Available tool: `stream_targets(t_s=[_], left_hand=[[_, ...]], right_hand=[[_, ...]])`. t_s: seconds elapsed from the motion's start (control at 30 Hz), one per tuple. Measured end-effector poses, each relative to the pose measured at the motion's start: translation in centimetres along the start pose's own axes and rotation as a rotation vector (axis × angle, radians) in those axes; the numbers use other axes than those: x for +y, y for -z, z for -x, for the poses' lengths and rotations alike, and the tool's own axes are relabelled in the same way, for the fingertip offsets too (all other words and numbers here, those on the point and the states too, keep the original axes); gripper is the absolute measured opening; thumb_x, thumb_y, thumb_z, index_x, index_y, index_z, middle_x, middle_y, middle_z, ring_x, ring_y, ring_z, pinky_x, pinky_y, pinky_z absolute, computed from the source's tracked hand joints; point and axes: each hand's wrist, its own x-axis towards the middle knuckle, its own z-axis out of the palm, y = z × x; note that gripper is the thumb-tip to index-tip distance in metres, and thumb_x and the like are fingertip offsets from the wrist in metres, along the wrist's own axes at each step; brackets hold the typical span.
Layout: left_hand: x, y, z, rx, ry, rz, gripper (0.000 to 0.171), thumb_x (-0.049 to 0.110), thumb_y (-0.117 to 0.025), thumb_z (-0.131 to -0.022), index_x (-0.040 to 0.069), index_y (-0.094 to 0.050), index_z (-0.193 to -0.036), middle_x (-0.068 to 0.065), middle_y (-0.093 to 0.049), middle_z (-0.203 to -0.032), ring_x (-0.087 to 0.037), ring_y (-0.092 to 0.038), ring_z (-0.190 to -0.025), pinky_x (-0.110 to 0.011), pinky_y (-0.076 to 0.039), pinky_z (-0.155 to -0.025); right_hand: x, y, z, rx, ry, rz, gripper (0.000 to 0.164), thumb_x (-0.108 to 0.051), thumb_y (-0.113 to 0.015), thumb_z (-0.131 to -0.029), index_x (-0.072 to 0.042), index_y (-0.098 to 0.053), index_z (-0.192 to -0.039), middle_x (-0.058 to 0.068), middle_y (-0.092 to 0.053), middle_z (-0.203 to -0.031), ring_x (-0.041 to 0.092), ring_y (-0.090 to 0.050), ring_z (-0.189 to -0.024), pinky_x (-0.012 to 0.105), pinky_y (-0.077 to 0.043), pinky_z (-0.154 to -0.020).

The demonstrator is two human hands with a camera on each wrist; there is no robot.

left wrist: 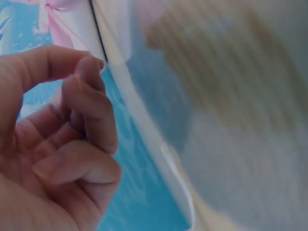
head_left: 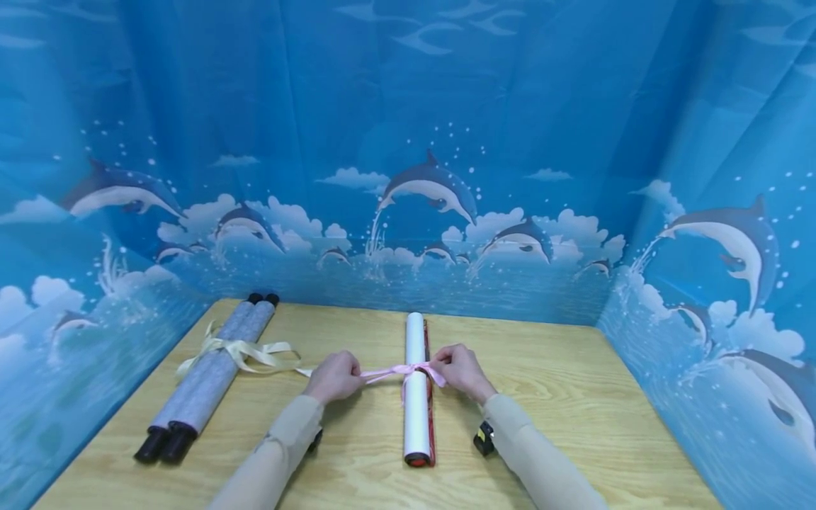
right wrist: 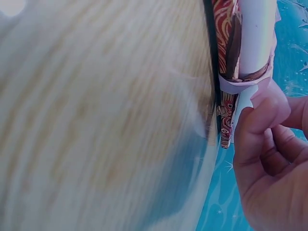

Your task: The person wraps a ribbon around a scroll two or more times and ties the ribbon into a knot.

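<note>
A white rolled scroll (head_left: 417, 418) lies lengthwise in the middle of the table, with a red patterned strip (head_left: 431, 425) along its right side. Around its middle goes a pink ribbon (head_left: 403, 369), gathered in a knot or bow on top. On the left, my left hand (head_left: 334, 375) pinches a ribbon end between thumb and forefinger, drawn out sideways from the scroll. My right hand (head_left: 462, 368) pinches the ribbon close to the scroll's right side. In the right wrist view, the pink band (right wrist: 245, 85) wraps both the white roll and the red patterned piece (right wrist: 225, 43).
To the left lie two grey rolls (head_left: 210, 368) with black ends, side by side, tied with a cream ribbon (head_left: 239, 350) in a bow. A blue curtain printed with dolphins (head_left: 427, 188) encloses the wooden table (head_left: 561, 425) at the back and sides.
</note>
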Motion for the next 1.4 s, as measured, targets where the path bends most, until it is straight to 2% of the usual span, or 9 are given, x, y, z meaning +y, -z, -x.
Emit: stream_targets(t_s=[0.2,0.37,0.83,0.97,1.1,1.2,1.27,1.33,1.4], left_hand=[[0.1,0.1,-0.1,0.086,-0.114,-0.206,0.034,0.028,-0.079,-0.076,0.017,-0.054,-0.056,0.005,-0.051,-0.055,-0.014,-0.046,-0.052,-0.031,-0.038,-0.049],[0.2,0.0,-0.4,0.090,-0.153,-0.339,0.032,0.031,-0.080,-0.079,0.015,-0.058,-0.063,0.003,-0.054,-0.057,-0.015,-0.049,-0.053,-0.036,-0.045,-0.050],[0.3,-0.1,-0.2,0.103,-0.207,-0.440,0.020,0.018,-0.081,-0.073,0.013,-0.062,-0.070,0.000,-0.059,-0.062,-0.018,-0.055,-0.056,-0.037,-0.048,-0.052],[0.3,0.0,-0.5,0.130,-0.207,-0.351,0.021,0.017,-0.078,-0.078,0.014,-0.061,-0.066,0.000,-0.059,-0.061,-0.017,-0.054,-0.055,-0.037,-0.047,-0.051],[0.5,0.5,-1.1,0.161,-0.182,-0.116,0.017,0.012,-0.072,-0.085,0.011,-0.065,-0.070,0.000,-0.062,-0.064,-0.014,-0.054,-0.057,-0.034,-0.046,-0.053],[0.7,0.8,-1.7,0.163,-0.116,0.103,0.005,0.008,-0.067,-0.090,0.005,-0.071,-0.087,-0.003,-0.067,-0.073,-0.013,-0.059,-0.062,-0.031,-0.048,-0.058],[0.8,0.7,-2.1,0.159,-0.084,0.219,0.013,0.005,-0.063,-0.091,0.001,-0.071,-0.102,-0.006,-0.071,-0.080,-0.013,-0.063,-0.066,-0.029,-0.050,-0.061],[0.9,0.5,-2.2,0.140,-0.051,0.301,0.023,0.003,-0.061,-0.092,-0.001,-0.068,-0.113,-0.010,-0.073,-0.088,-0.015,-0.066,-0.070,-0.029,-0.053,-0.063],[0.9,0.2,-2.2,0.133,-0.057,0.326,0.026,0.002,-0.061,-0.092,-0.003,-0.066,-0.117,-0.012,-0.073,-0.093,-0.016,-0.068,-0.075,-0.029,-0.054,-0.066]], right_hand=[[0.0,0.1,0.1,-0.005,-0.003,-0.013,0.008,-0.010,-0.066,-0.089,-0.007,-0.073,-0.086,0.003,-0.065,-0.072,0.011,-0.051,-0.055,0.024,-0.041,-0.048],[-0.1,0.2,0.1,-0.010,-0.010,-0.010,0.008,-0.010,-0.066,-0.089,-0.007,-0.073,-0.087,0.003,-0.064,-0.070,0.010,-0.051,-0.053,0.022,-0.041,-0.047],[-0.1,0.1,0.1,-0.011,-0.015,-0.014,0.009,-0.009,-0.065,-0.090,-0.006,-0.073,-0.086,0.003,-0.064,-0.069,0.008,-0.051,-0.049,0.021,-0.040,-0.044],[0.6,0.4,-0.1,-0.007,0.015,-0.027,0.009,-0.010,-0.065,-0.091,-0.007,-0.073,-0.090,0.004,-0.066,-0.074,0.010,-0.054,-0.054,0.024,-0.045,-0.048],[1.5,1.2,-0.6,0.034,0.037,-0.089,0.010,-0.005,-0.065,-0.091,-0.003,-0.072,-0.098,0.007,-0.067,-0.086,0.013,-0.058,-0.068,0.024,-0.049,-0.058],[2.0,1.8,-0.9,0.096,0.042,-0.170,0.016,0.002,-0.065,-0.089,0.003,-0.070,-0.104,0.015,-0.069,-0.095,0.014,-0.061,-0.079,0.024,-0.051,-0.069],[2.2,2.1,-1.0,0.129,0.040,-0.223,0.020,0.006,-0.064,-0.088,0.007,-0.068,-0.107,0.022,-0.068,-0.100,0.015,-0.062,-0.084,0.025,-0.053,-0.073],[2.2,2.3,-1.1,0.140,0.029,-0.270,0.022,0.007,-0.063,-0.088,0.009,-0.067,-0.109,0.026,-0.067,-0.106,0.018,-0.064,-0.088,0.029,-0.056,-0.077],[2.1,2.3,-1.0,0.136,0.008,-0.300,0.023,0.006,-0.063,-0.088,0.009,-0.066,-0.111,0.027,-0.066,-0.108,0.023,-0.064,-0.090,0.034,-0.057,-0.079]])
